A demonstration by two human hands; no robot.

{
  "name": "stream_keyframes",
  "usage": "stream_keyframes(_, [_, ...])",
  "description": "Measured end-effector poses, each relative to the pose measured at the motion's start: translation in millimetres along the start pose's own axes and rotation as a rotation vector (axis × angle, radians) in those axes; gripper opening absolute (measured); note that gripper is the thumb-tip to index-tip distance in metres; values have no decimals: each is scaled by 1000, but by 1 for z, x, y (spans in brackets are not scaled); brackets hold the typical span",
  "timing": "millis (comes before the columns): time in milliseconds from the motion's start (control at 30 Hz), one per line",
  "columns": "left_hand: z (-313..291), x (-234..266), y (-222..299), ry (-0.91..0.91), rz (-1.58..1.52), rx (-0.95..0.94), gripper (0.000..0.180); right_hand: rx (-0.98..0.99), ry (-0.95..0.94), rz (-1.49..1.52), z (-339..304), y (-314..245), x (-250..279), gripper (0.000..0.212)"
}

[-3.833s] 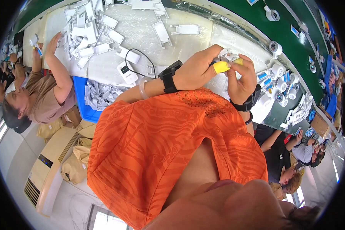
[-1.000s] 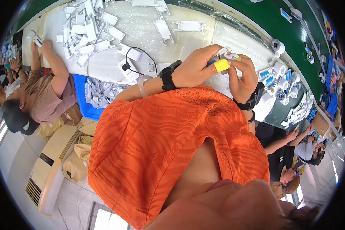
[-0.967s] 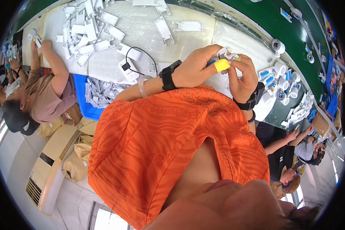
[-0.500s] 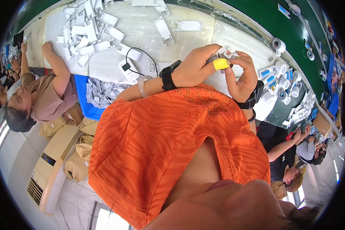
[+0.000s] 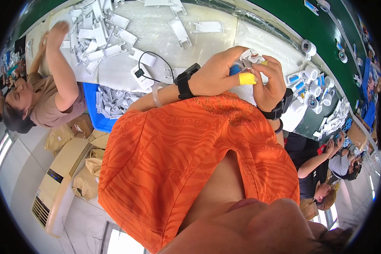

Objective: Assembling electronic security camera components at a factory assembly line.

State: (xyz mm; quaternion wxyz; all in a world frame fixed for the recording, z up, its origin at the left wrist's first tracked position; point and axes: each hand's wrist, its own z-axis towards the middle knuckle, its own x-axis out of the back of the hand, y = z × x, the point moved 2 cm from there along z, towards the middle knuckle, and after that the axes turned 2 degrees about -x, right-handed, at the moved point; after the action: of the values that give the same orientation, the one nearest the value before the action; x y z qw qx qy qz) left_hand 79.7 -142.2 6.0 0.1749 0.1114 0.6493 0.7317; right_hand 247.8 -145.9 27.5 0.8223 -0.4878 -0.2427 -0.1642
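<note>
My left hand (image 5: 213, 75), with yellow tape round its thumb, is closed about a small white plastic part (image 5: 250, 56) above the worktable. A patch of blue shows on or beside this part near my fingers. My right hand (image 5: 270, 86) pinches a small greyish piece (image 5: 247, 63) against it; fingers hide much of both. Both wrists wear black bands. Left of my hands, a white box-shaped device (image 5: 142, 77) with a black cable lies on the table.
White plastic covers (image 5: 99, 34) are heaped on the worktable (image 5: 211, 44) at the far left. A blue bin (image 5: 91, 101) holds more white pieces. Round-headed white-and-blue units (image 5: 312, 89) cluster at right, beside a green surface (image 5: 279, 10). Co-workers sit on both sides.
My fingers have shifted around the white part, which is turned so that blue shows. My right fingers now pinch a greyish piece. The co-worker at left has reached toward the heap.
</note>
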Motion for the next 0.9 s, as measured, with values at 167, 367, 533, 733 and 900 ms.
stream_keyframes(167, [-4, 1, -7, -44, 14, 51, 47, 52, -9, -30, 4, -3, 0, 23])
stream_keyframes(367, [-6, 1, 1, -12, -157, 238, 40, 39, -28, -50, 3, -3, 1, 21])
stream_keyframes(533, [-7, 0, 3, 22, -167, 220, 36, 61, -49, -57, 3, -4, 3, 20])
stream_keyframes(733, [-7, 0, 1, 32, -111, 210, 34, 86, -53, -62, 1, -2, 2, 20])
stream_keyframes(900, [-10, 0, 0, 39, -81, 188, 31, 82, -41, -63, -3, -5, 1, 20])
